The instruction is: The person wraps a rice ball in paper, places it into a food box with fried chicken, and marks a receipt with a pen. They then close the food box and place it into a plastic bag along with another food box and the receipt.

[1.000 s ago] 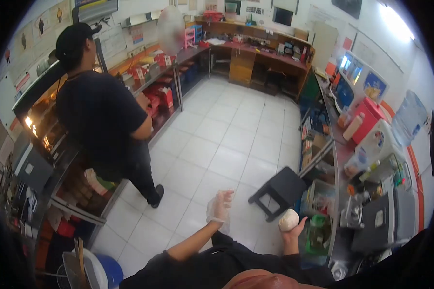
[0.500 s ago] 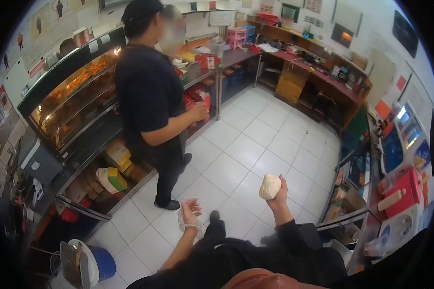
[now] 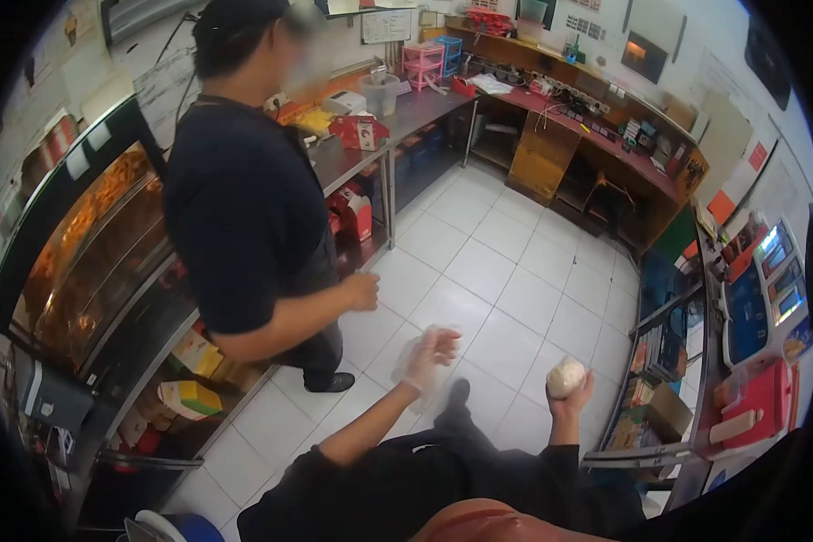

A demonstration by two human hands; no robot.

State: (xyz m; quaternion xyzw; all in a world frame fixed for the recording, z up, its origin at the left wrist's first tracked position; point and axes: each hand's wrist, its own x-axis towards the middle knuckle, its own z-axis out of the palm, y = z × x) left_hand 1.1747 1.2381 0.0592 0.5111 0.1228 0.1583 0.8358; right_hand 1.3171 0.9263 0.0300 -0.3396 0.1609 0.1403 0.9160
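The right hand, raised palm-up, cups an off-white round ball in its curled fingers. The left hand, in a clear plastic glove, hangs loosely open and empty, well apart to the ball's left, above the white tiled floor. A co-worker's hand is near the gloved one.

Rounded white lump, material not identifiable, underside hidden in the grip of the right hand, left hand in clear glove, fingers blurred, blue bucket cut by bottom edge, print on red boxes too small to read
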